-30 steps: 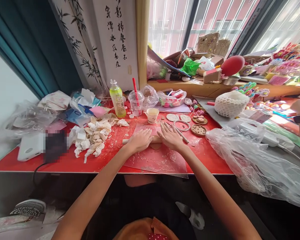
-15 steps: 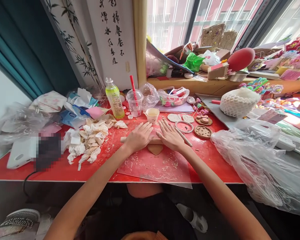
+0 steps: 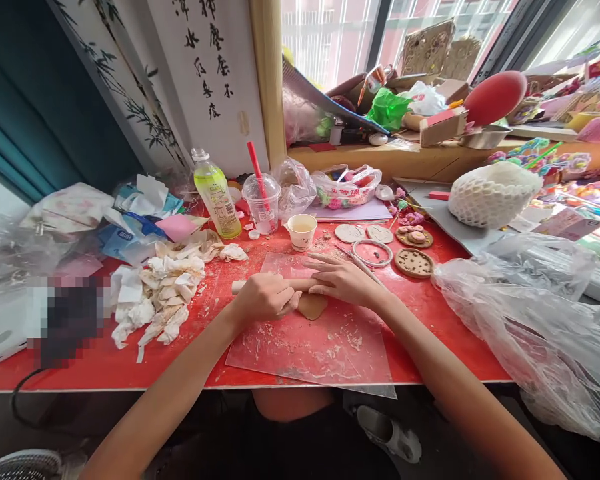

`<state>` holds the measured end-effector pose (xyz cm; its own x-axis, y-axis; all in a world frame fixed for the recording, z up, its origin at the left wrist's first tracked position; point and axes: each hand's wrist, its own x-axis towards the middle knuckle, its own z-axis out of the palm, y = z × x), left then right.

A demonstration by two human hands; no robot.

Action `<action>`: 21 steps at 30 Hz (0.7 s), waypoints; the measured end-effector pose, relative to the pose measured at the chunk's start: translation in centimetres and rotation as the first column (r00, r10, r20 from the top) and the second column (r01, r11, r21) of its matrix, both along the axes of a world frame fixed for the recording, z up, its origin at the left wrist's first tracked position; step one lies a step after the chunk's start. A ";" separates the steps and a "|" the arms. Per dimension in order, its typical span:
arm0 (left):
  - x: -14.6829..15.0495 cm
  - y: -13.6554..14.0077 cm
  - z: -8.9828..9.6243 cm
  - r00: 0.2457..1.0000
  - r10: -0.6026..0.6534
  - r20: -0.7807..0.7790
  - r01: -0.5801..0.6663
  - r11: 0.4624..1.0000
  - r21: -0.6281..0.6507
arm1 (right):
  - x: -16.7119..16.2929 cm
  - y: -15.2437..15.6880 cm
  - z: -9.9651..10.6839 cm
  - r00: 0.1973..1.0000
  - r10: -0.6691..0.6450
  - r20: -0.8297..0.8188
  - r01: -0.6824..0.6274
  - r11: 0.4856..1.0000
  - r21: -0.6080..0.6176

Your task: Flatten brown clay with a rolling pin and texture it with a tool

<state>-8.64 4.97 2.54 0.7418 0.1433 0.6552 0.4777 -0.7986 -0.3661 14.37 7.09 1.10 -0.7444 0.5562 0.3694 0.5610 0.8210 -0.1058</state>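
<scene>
A rolling pin (image 3: 300, 285) lies crosswise over a flat piece of brown clay (image 3: 313, 307) on a transparent sheet (image 3: 305, 357). My left hand (image 3: 266, 297) has its fingers curled round the pin's left part. My right hand (image 3: 343, 280) rests over the pin's right part with its fingers stretched out and spread. The clay shows below the pin, between the hands; its far side is hidden. Just beyond the hands stands a paper cup (image 3: 301, 235). Right of my right hand lie a ring (image 3: 373, 253) and a thin stick-like tool, partly covered by the hand.
Crumpled tissues (image 3: 167, 287) lie at the left, near a green drink bottle (image 3: 217, 197) and a plastic cup with a red straw (image 3: 261, 207). Clay discs (image 3: 413, 263) sit at the right. A large plastic bag (image 3: 520, 333) spreads over the right edge of the red table (image 3: 180, 370).
My left hand has gone from fingers laid flat to fingers curled round the rolling pin. My right hand's fingers now point more to the left. The camera view has tilted and shifted slightly.
</scene>
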 end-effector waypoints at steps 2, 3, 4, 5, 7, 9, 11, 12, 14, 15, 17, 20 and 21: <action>0.0 0.2 -0.4 1.000 0.014 0.013 -0.014 1.000 -0.002 | -0.3 0.0 -0.2 0.999 -0.026 -0.047 0.027 0.999 0.031; -0.1 0.3 -0.5 0.999 0.036 -0.001 -0.036 0.999 -0.035 | -0.4 0.1 -0.3 0.996 -0.055 -0.074 0.058 0.998 0.040; -0.1 0.4 -0.6 0.997 0.070 -0.025 -0.072 0.993 -0.091 | -0.5 0.3 -0.4 0.991 -0.090 -0.101 0.095 0.995 0.042; -0.2 0.5 -0.6 0.992 0.113 -0.055 -0.120 0.980 -0.160 | -0.4 0.5 -0.6 0.985 -0.126 -0.120 0.131 0.991 0.037; -0.2 0.6 -0.7 0.974 0.198 -0.110 -0.222 0.929 -0.296 | -0.2 0.8 -0.8 0.970 -0.195 -0.146 0.198 0.980 0.007; -0.1 0.7 -0.7 0.961 0.251 -0.120 -0.278 0.886 -0.371 | -0.1 0.9 -0.8 0.953 -0.234 -0.194 0.229 0.972 -0.050; 0.2 0.6 -0.7 0.960 0.258 -0.108 -0.277 0.821 -0.499 | -0.2 0.6 -0.5 0.912 -0.255 -0.321 0.214 0.964 -0.156; 0.4 0.5 -0.7 0.963 0.247 -0.107 -0.261 0.757 -0.599 | -0.4 0.3 -0.3 0.874 -0.266 -0.407 0.180 0.955 -0.238; 0.8 0.3 -0.7 0.972 0.204 -0.115 -0.215 0.581 -0.785 | -1.1 -0.4 0.0 0.762 -0.299 -0.575 0.039 0.907 -0.420; 1.0 0.2 -0.7 0.976 0.175 -0.126 -0.199 0.500 -0.843 | -1.5 -0.7 0.0 0.704 -0.321 -0.634 -0.052 0.866 -0.497; 1.3 0.0 -0.8 0.981 0.106 -0.160 -0.191 0.429 -0.883 | -2.2 -1.3 -0.1 0.632 -0.356 -0.689 -0.208 0.778 -0.593; 1.7 -0.2 -1.0 0.988 0.015 -0.154 -0.145 0.436 -0.888 | -3.0 -1.5 -0.6 0.635 -0.375 -0.675 -0.244 0.732 -0.636; 1.7 -0.2 -1.1 0.991 0.001 -0.137 -0.123 0.435 -0.892 | -3.1 -1.5 -0.8 0.642 -0.376 -0.669 -0.237 0.732 -0.639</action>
